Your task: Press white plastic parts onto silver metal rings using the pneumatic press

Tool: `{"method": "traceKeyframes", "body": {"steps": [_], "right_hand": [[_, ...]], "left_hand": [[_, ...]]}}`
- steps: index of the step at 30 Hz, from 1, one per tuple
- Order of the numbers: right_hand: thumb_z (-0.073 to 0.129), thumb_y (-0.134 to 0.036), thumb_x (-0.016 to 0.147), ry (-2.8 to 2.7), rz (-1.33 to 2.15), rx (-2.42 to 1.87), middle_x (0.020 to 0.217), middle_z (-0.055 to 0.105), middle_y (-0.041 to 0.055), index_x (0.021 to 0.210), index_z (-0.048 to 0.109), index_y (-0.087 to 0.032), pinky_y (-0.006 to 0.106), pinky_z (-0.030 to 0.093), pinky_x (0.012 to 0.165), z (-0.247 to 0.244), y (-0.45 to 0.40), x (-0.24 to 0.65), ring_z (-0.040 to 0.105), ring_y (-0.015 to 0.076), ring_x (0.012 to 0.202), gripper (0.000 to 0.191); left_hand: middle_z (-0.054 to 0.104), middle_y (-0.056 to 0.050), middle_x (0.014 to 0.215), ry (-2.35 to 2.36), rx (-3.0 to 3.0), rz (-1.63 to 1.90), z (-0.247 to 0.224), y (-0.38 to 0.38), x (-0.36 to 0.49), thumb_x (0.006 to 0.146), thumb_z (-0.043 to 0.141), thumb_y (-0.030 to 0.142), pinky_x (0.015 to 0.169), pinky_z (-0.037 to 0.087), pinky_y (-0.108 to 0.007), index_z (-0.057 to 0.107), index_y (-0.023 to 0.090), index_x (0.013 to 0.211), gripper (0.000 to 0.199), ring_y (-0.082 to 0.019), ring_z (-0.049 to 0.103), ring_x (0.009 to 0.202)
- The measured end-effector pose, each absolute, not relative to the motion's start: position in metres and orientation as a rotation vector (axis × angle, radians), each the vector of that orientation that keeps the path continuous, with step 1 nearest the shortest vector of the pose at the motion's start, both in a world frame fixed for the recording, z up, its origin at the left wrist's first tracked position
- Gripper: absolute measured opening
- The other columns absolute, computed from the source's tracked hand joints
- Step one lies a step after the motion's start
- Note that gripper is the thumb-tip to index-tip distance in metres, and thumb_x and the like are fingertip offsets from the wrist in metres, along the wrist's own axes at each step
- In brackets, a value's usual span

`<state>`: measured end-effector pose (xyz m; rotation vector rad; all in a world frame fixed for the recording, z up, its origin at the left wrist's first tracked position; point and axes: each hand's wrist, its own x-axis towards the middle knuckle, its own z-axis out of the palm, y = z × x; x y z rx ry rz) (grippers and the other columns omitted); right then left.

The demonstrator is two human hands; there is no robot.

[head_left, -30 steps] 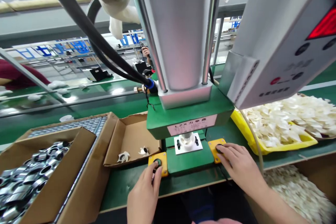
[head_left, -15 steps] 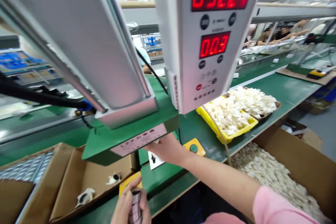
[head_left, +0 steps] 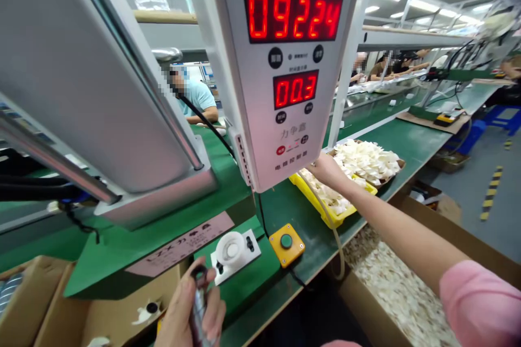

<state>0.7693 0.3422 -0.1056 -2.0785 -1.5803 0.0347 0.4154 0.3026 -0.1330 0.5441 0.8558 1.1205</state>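
Two hands are at work, well apart. Our left hand (head_left: 184, 309) is curled around a short column of metal rings (head_left: 198, 312), fingers closed along its sides; the column's long axis tilts up and away from us, its dark open end at the thumb and index finger. The white round fixture (head_left: 230, 249) sits just to the right of that end, on the green press base (head_left: 240, 298), so the left hand is much the nearer. Our right hand (head_left: 328, 169) is over the yellow tray (head_left: 306, 196), near the front edge of the tabletop (head_left: 415, 146), among white plastic pieces (head_left: 336, 200). Its fingertips are hidden; we cannot tell how open they are or whether they grip anything.
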Motion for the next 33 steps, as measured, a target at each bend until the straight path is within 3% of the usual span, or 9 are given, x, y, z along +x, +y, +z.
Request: {"method": "traceKeyframes", "body": {"steps": [4, 10, 15, 20, 22, 27, 33], "right_hand": [[0.059, -0.024, 0.083, -1.695, -0.022, -2.282, 0.106, 0.061, 0.0108, 0.106, 0.061, -0.014, 0.038, 0.047, 0.084, -0.117, 0.363, 0.793, 0.059, 0.0228, 0.096, 0.026], [0.052, -0.031, 0.090, -1.798, -0.104, -2.410, 0.104, 0.060, 0.0062, 0.108, 0.057, -0.015, 0.037, 0.049, 0.080, -0.138, 0.373, 0.784, 0.059, 0.0171, 0.090, 0.025], [0.053, -0.024, 0.085, -1.727, -0.260, -2.423, 0.093, 0.064, 0.0106, 0.100, 0.062, -0.015, 0.031, 0.045, 0.071, -0.127, 0.364, 0.785, 0.061, 0.0230, 0.088, 0.020], [0.042, -0.036, 0.090, -1.559, -0.493, -2.269, 0.100, 0.062, 0.0140, 0.113, 0.058, -0.015, 0.032, 0.044, 0.071, -0.104, 0.325, 0.765, 0.058, 0.0269, 0.094, 0.035], [0.047, -0.040, 0.088, -1.652, -0.425, -1.993, 0.097, 0.062, 0.0105, 0.111, 0.061, -0.019, 0.030, 0.045, 0.070, -0.100, 0.308, 0.735, 0.060, 0.0227, 0.086, 0.034], [0.054, -0.032, 0.083, -2.075, 0.201, -1.445, 0.097, 0.064, 0.0029, 0.110, 0.063, -0.028, 0.024, 0.047, 0.070, -0.111, 0.301, 0.634, 0.062, 0.0149, 0.078, 0.028], [0.054, -0.023, 0.078, -2.161, 0.181, -1.371, 0.096, 0.069, 0.0032, 0.100, 0.067, -0.020, 0.025, 0.046, 0.080, -0.121, 0.332, 0.590, 0.062, 0.0188, 0.093, 0.026]], "left_hand": [[0.057, 0.000, 0.079, 0.650, 0.527, 1.176, -0.121, 0.321, 0.443, 0.079, 0.063, 0.025, 0.034, 0.034, -0.015, 0.060, 0.016, 0.085, 0.012, -0.002, 0.034, 0.042], [0.051, 0.003, 0.072, 0.438, 0.438, 1.066, -0.120, 0.329, 0.456, 0.081, 0.062, 0.023, 0.033, 0.033, -0.014, 0.059, 0.012, 0.079, 0.012, -0.001, 0.031, 0.040], [0.053, 0.001, 0.075, 0.461, 0.418, 1.041, -0.117, 0.326, 0.461, 0.085, 0.055, 0.023, 0.031, 0.030, -0.015, 0.058, 0.012, 0.079, 0.013, -0.001, 0.031, 0.040], [0.051, 0.003, 0.069, 0.501, 0.347, 1.083, -0.125, 0.317, 0.440, 0.090, 0.047, 0.025, 0.029, 0.027, -0.016, 0.057, 0.016, 0.090, 0.014, -0.003, 0.031, 0.036], [0.045, 0.005, 0.063, 0.494, 0.268, 1.119, -0.129, 0.313, 0.427, 0.092, 0.041, 0.024, 0.030, 0.025, -0.014, 0.055, 0.016, 0.093, 0.016, -0.002, 0.032, 0.035], [0.035, 0.007, 0.054, 0.547, 0.118, 1.167, -0.131, 0.302, 0.407, 0.091, 0.043, 0.023, 0.032, 0.026, -0.016, 0.055, 0.017, 0.087, 0.014, -0.004, 0.033, 0.038], [0.036, 0.006, 0.055, 0.742, 0.328, 1.238, -0.137, 0.284, 0.384, 0.084, 0.054, 0.023, 0.032, 0.027, -0.018, 0.057, 0.018, 0.085, 0.005, -0.005, 0.030, 0.038]]}}
